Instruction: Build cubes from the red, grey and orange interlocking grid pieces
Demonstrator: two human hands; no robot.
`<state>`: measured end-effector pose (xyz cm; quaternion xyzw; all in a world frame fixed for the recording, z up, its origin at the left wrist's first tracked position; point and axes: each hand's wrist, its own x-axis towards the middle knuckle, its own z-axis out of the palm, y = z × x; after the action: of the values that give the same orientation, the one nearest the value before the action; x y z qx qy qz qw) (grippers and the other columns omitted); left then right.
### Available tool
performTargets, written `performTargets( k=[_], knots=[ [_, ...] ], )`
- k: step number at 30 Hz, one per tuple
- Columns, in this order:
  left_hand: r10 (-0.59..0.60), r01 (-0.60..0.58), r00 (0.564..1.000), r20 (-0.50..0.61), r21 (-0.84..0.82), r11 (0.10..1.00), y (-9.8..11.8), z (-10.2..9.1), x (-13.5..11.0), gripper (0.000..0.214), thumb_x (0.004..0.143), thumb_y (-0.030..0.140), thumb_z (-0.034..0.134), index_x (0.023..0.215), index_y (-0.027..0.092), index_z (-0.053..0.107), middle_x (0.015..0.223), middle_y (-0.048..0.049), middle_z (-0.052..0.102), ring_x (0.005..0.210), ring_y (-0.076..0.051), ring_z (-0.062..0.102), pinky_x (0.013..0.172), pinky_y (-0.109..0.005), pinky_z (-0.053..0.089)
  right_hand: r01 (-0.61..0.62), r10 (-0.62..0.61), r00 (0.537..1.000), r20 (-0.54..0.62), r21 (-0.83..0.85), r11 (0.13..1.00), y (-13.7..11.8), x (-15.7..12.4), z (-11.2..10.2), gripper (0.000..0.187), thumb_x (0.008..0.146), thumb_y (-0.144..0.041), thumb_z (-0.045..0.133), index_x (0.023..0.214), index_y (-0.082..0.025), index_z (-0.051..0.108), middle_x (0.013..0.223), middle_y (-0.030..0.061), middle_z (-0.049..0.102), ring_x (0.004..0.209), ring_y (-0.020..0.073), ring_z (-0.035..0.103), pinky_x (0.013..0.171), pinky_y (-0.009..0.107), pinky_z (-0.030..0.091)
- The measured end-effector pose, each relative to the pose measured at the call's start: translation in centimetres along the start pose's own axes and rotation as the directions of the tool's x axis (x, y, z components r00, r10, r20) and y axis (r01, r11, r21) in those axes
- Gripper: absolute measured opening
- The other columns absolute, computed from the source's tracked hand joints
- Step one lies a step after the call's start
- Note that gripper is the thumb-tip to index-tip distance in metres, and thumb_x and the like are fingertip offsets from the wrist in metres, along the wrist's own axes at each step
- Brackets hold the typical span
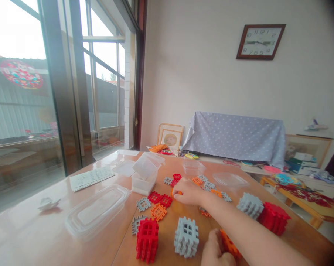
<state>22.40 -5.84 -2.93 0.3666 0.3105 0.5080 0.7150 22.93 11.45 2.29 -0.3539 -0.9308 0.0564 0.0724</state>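
My right hand reaches across the wooden table with its fingers pinched on a flat orange grid tile among loose red, orange and grey tiles. At the bottom edge my left hand is curled round a partly built orange cube. Just in front of my left hand stand a finished red cube and a grey cube. Another grey cube and a red cube sit to the right of my forearm.
A clear plastic lid, an open clear box and a printed sheet lie on the left of the table. More clear lids lie at the far side. A window is on the left; a cloth-covered piece of furniture and cluttered low tables stand behind.
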Motion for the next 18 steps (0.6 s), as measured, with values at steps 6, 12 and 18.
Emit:
performTargets(
  k=[6,12,18],
  knots=[
    [-0.037,0.035,0.999,0.016,0.082,0.996,0.3,-0.7,-0.3,0.066,0.054,0.01,0.056,0.119,0.015,0.064,0.116,-0.008,0.07,0.126,-0.036,0.054,0.108,-0.04,0.041,0.18,-0.217,0.949,0.227,0.172,0.968,-2.9,0.6,0.4,0.038,0.085,-0.026,0.053,0.115,-0.037,0.075,0.151,-0.0047,0.05,0.149,0.0325,0.027,0.12,0.051,0.023],
    [-0.049,0.049,0.999,-0.004,0.088,0.995,0.5,-0.5,-0.4,0.07,0.054,0.007,0.059,0.123,0.015,0.063,0.125,-0.009,0.067,0.131,-0.036,0.05,0.112,-0.039,0.037,0.084,-0.123,0.96,0.25,0.162,0.983,-1.1,-0.9,0.1,0.044,0.078,-0.018,0.057,0.11,-0.04,0.076,0.159,-0.0073,0.037,0.151,0.0331,0.02,0.121,0.057,0.014],
    [-0.06,0.063,0.997,-0.055,0.05,0.997,0.3,-0.1,-0.5,0.065,0.056,0.008,0.06,0.121,0.012,0.064,0.126,-0.0107,0.066,0.141,-0.035,0.04,0.12,-0.037,0.025,-0.002,-0.007,0.994,0.112,0.08,0.997,2.0,-2.2,-0.2,0.029,0.072,-0.014,0.057,0.083,-0.028,0.08,0.118,0.0015,0.073,0.122,0.0257,0.057,0.112,0.043,0.034]
  ],
)
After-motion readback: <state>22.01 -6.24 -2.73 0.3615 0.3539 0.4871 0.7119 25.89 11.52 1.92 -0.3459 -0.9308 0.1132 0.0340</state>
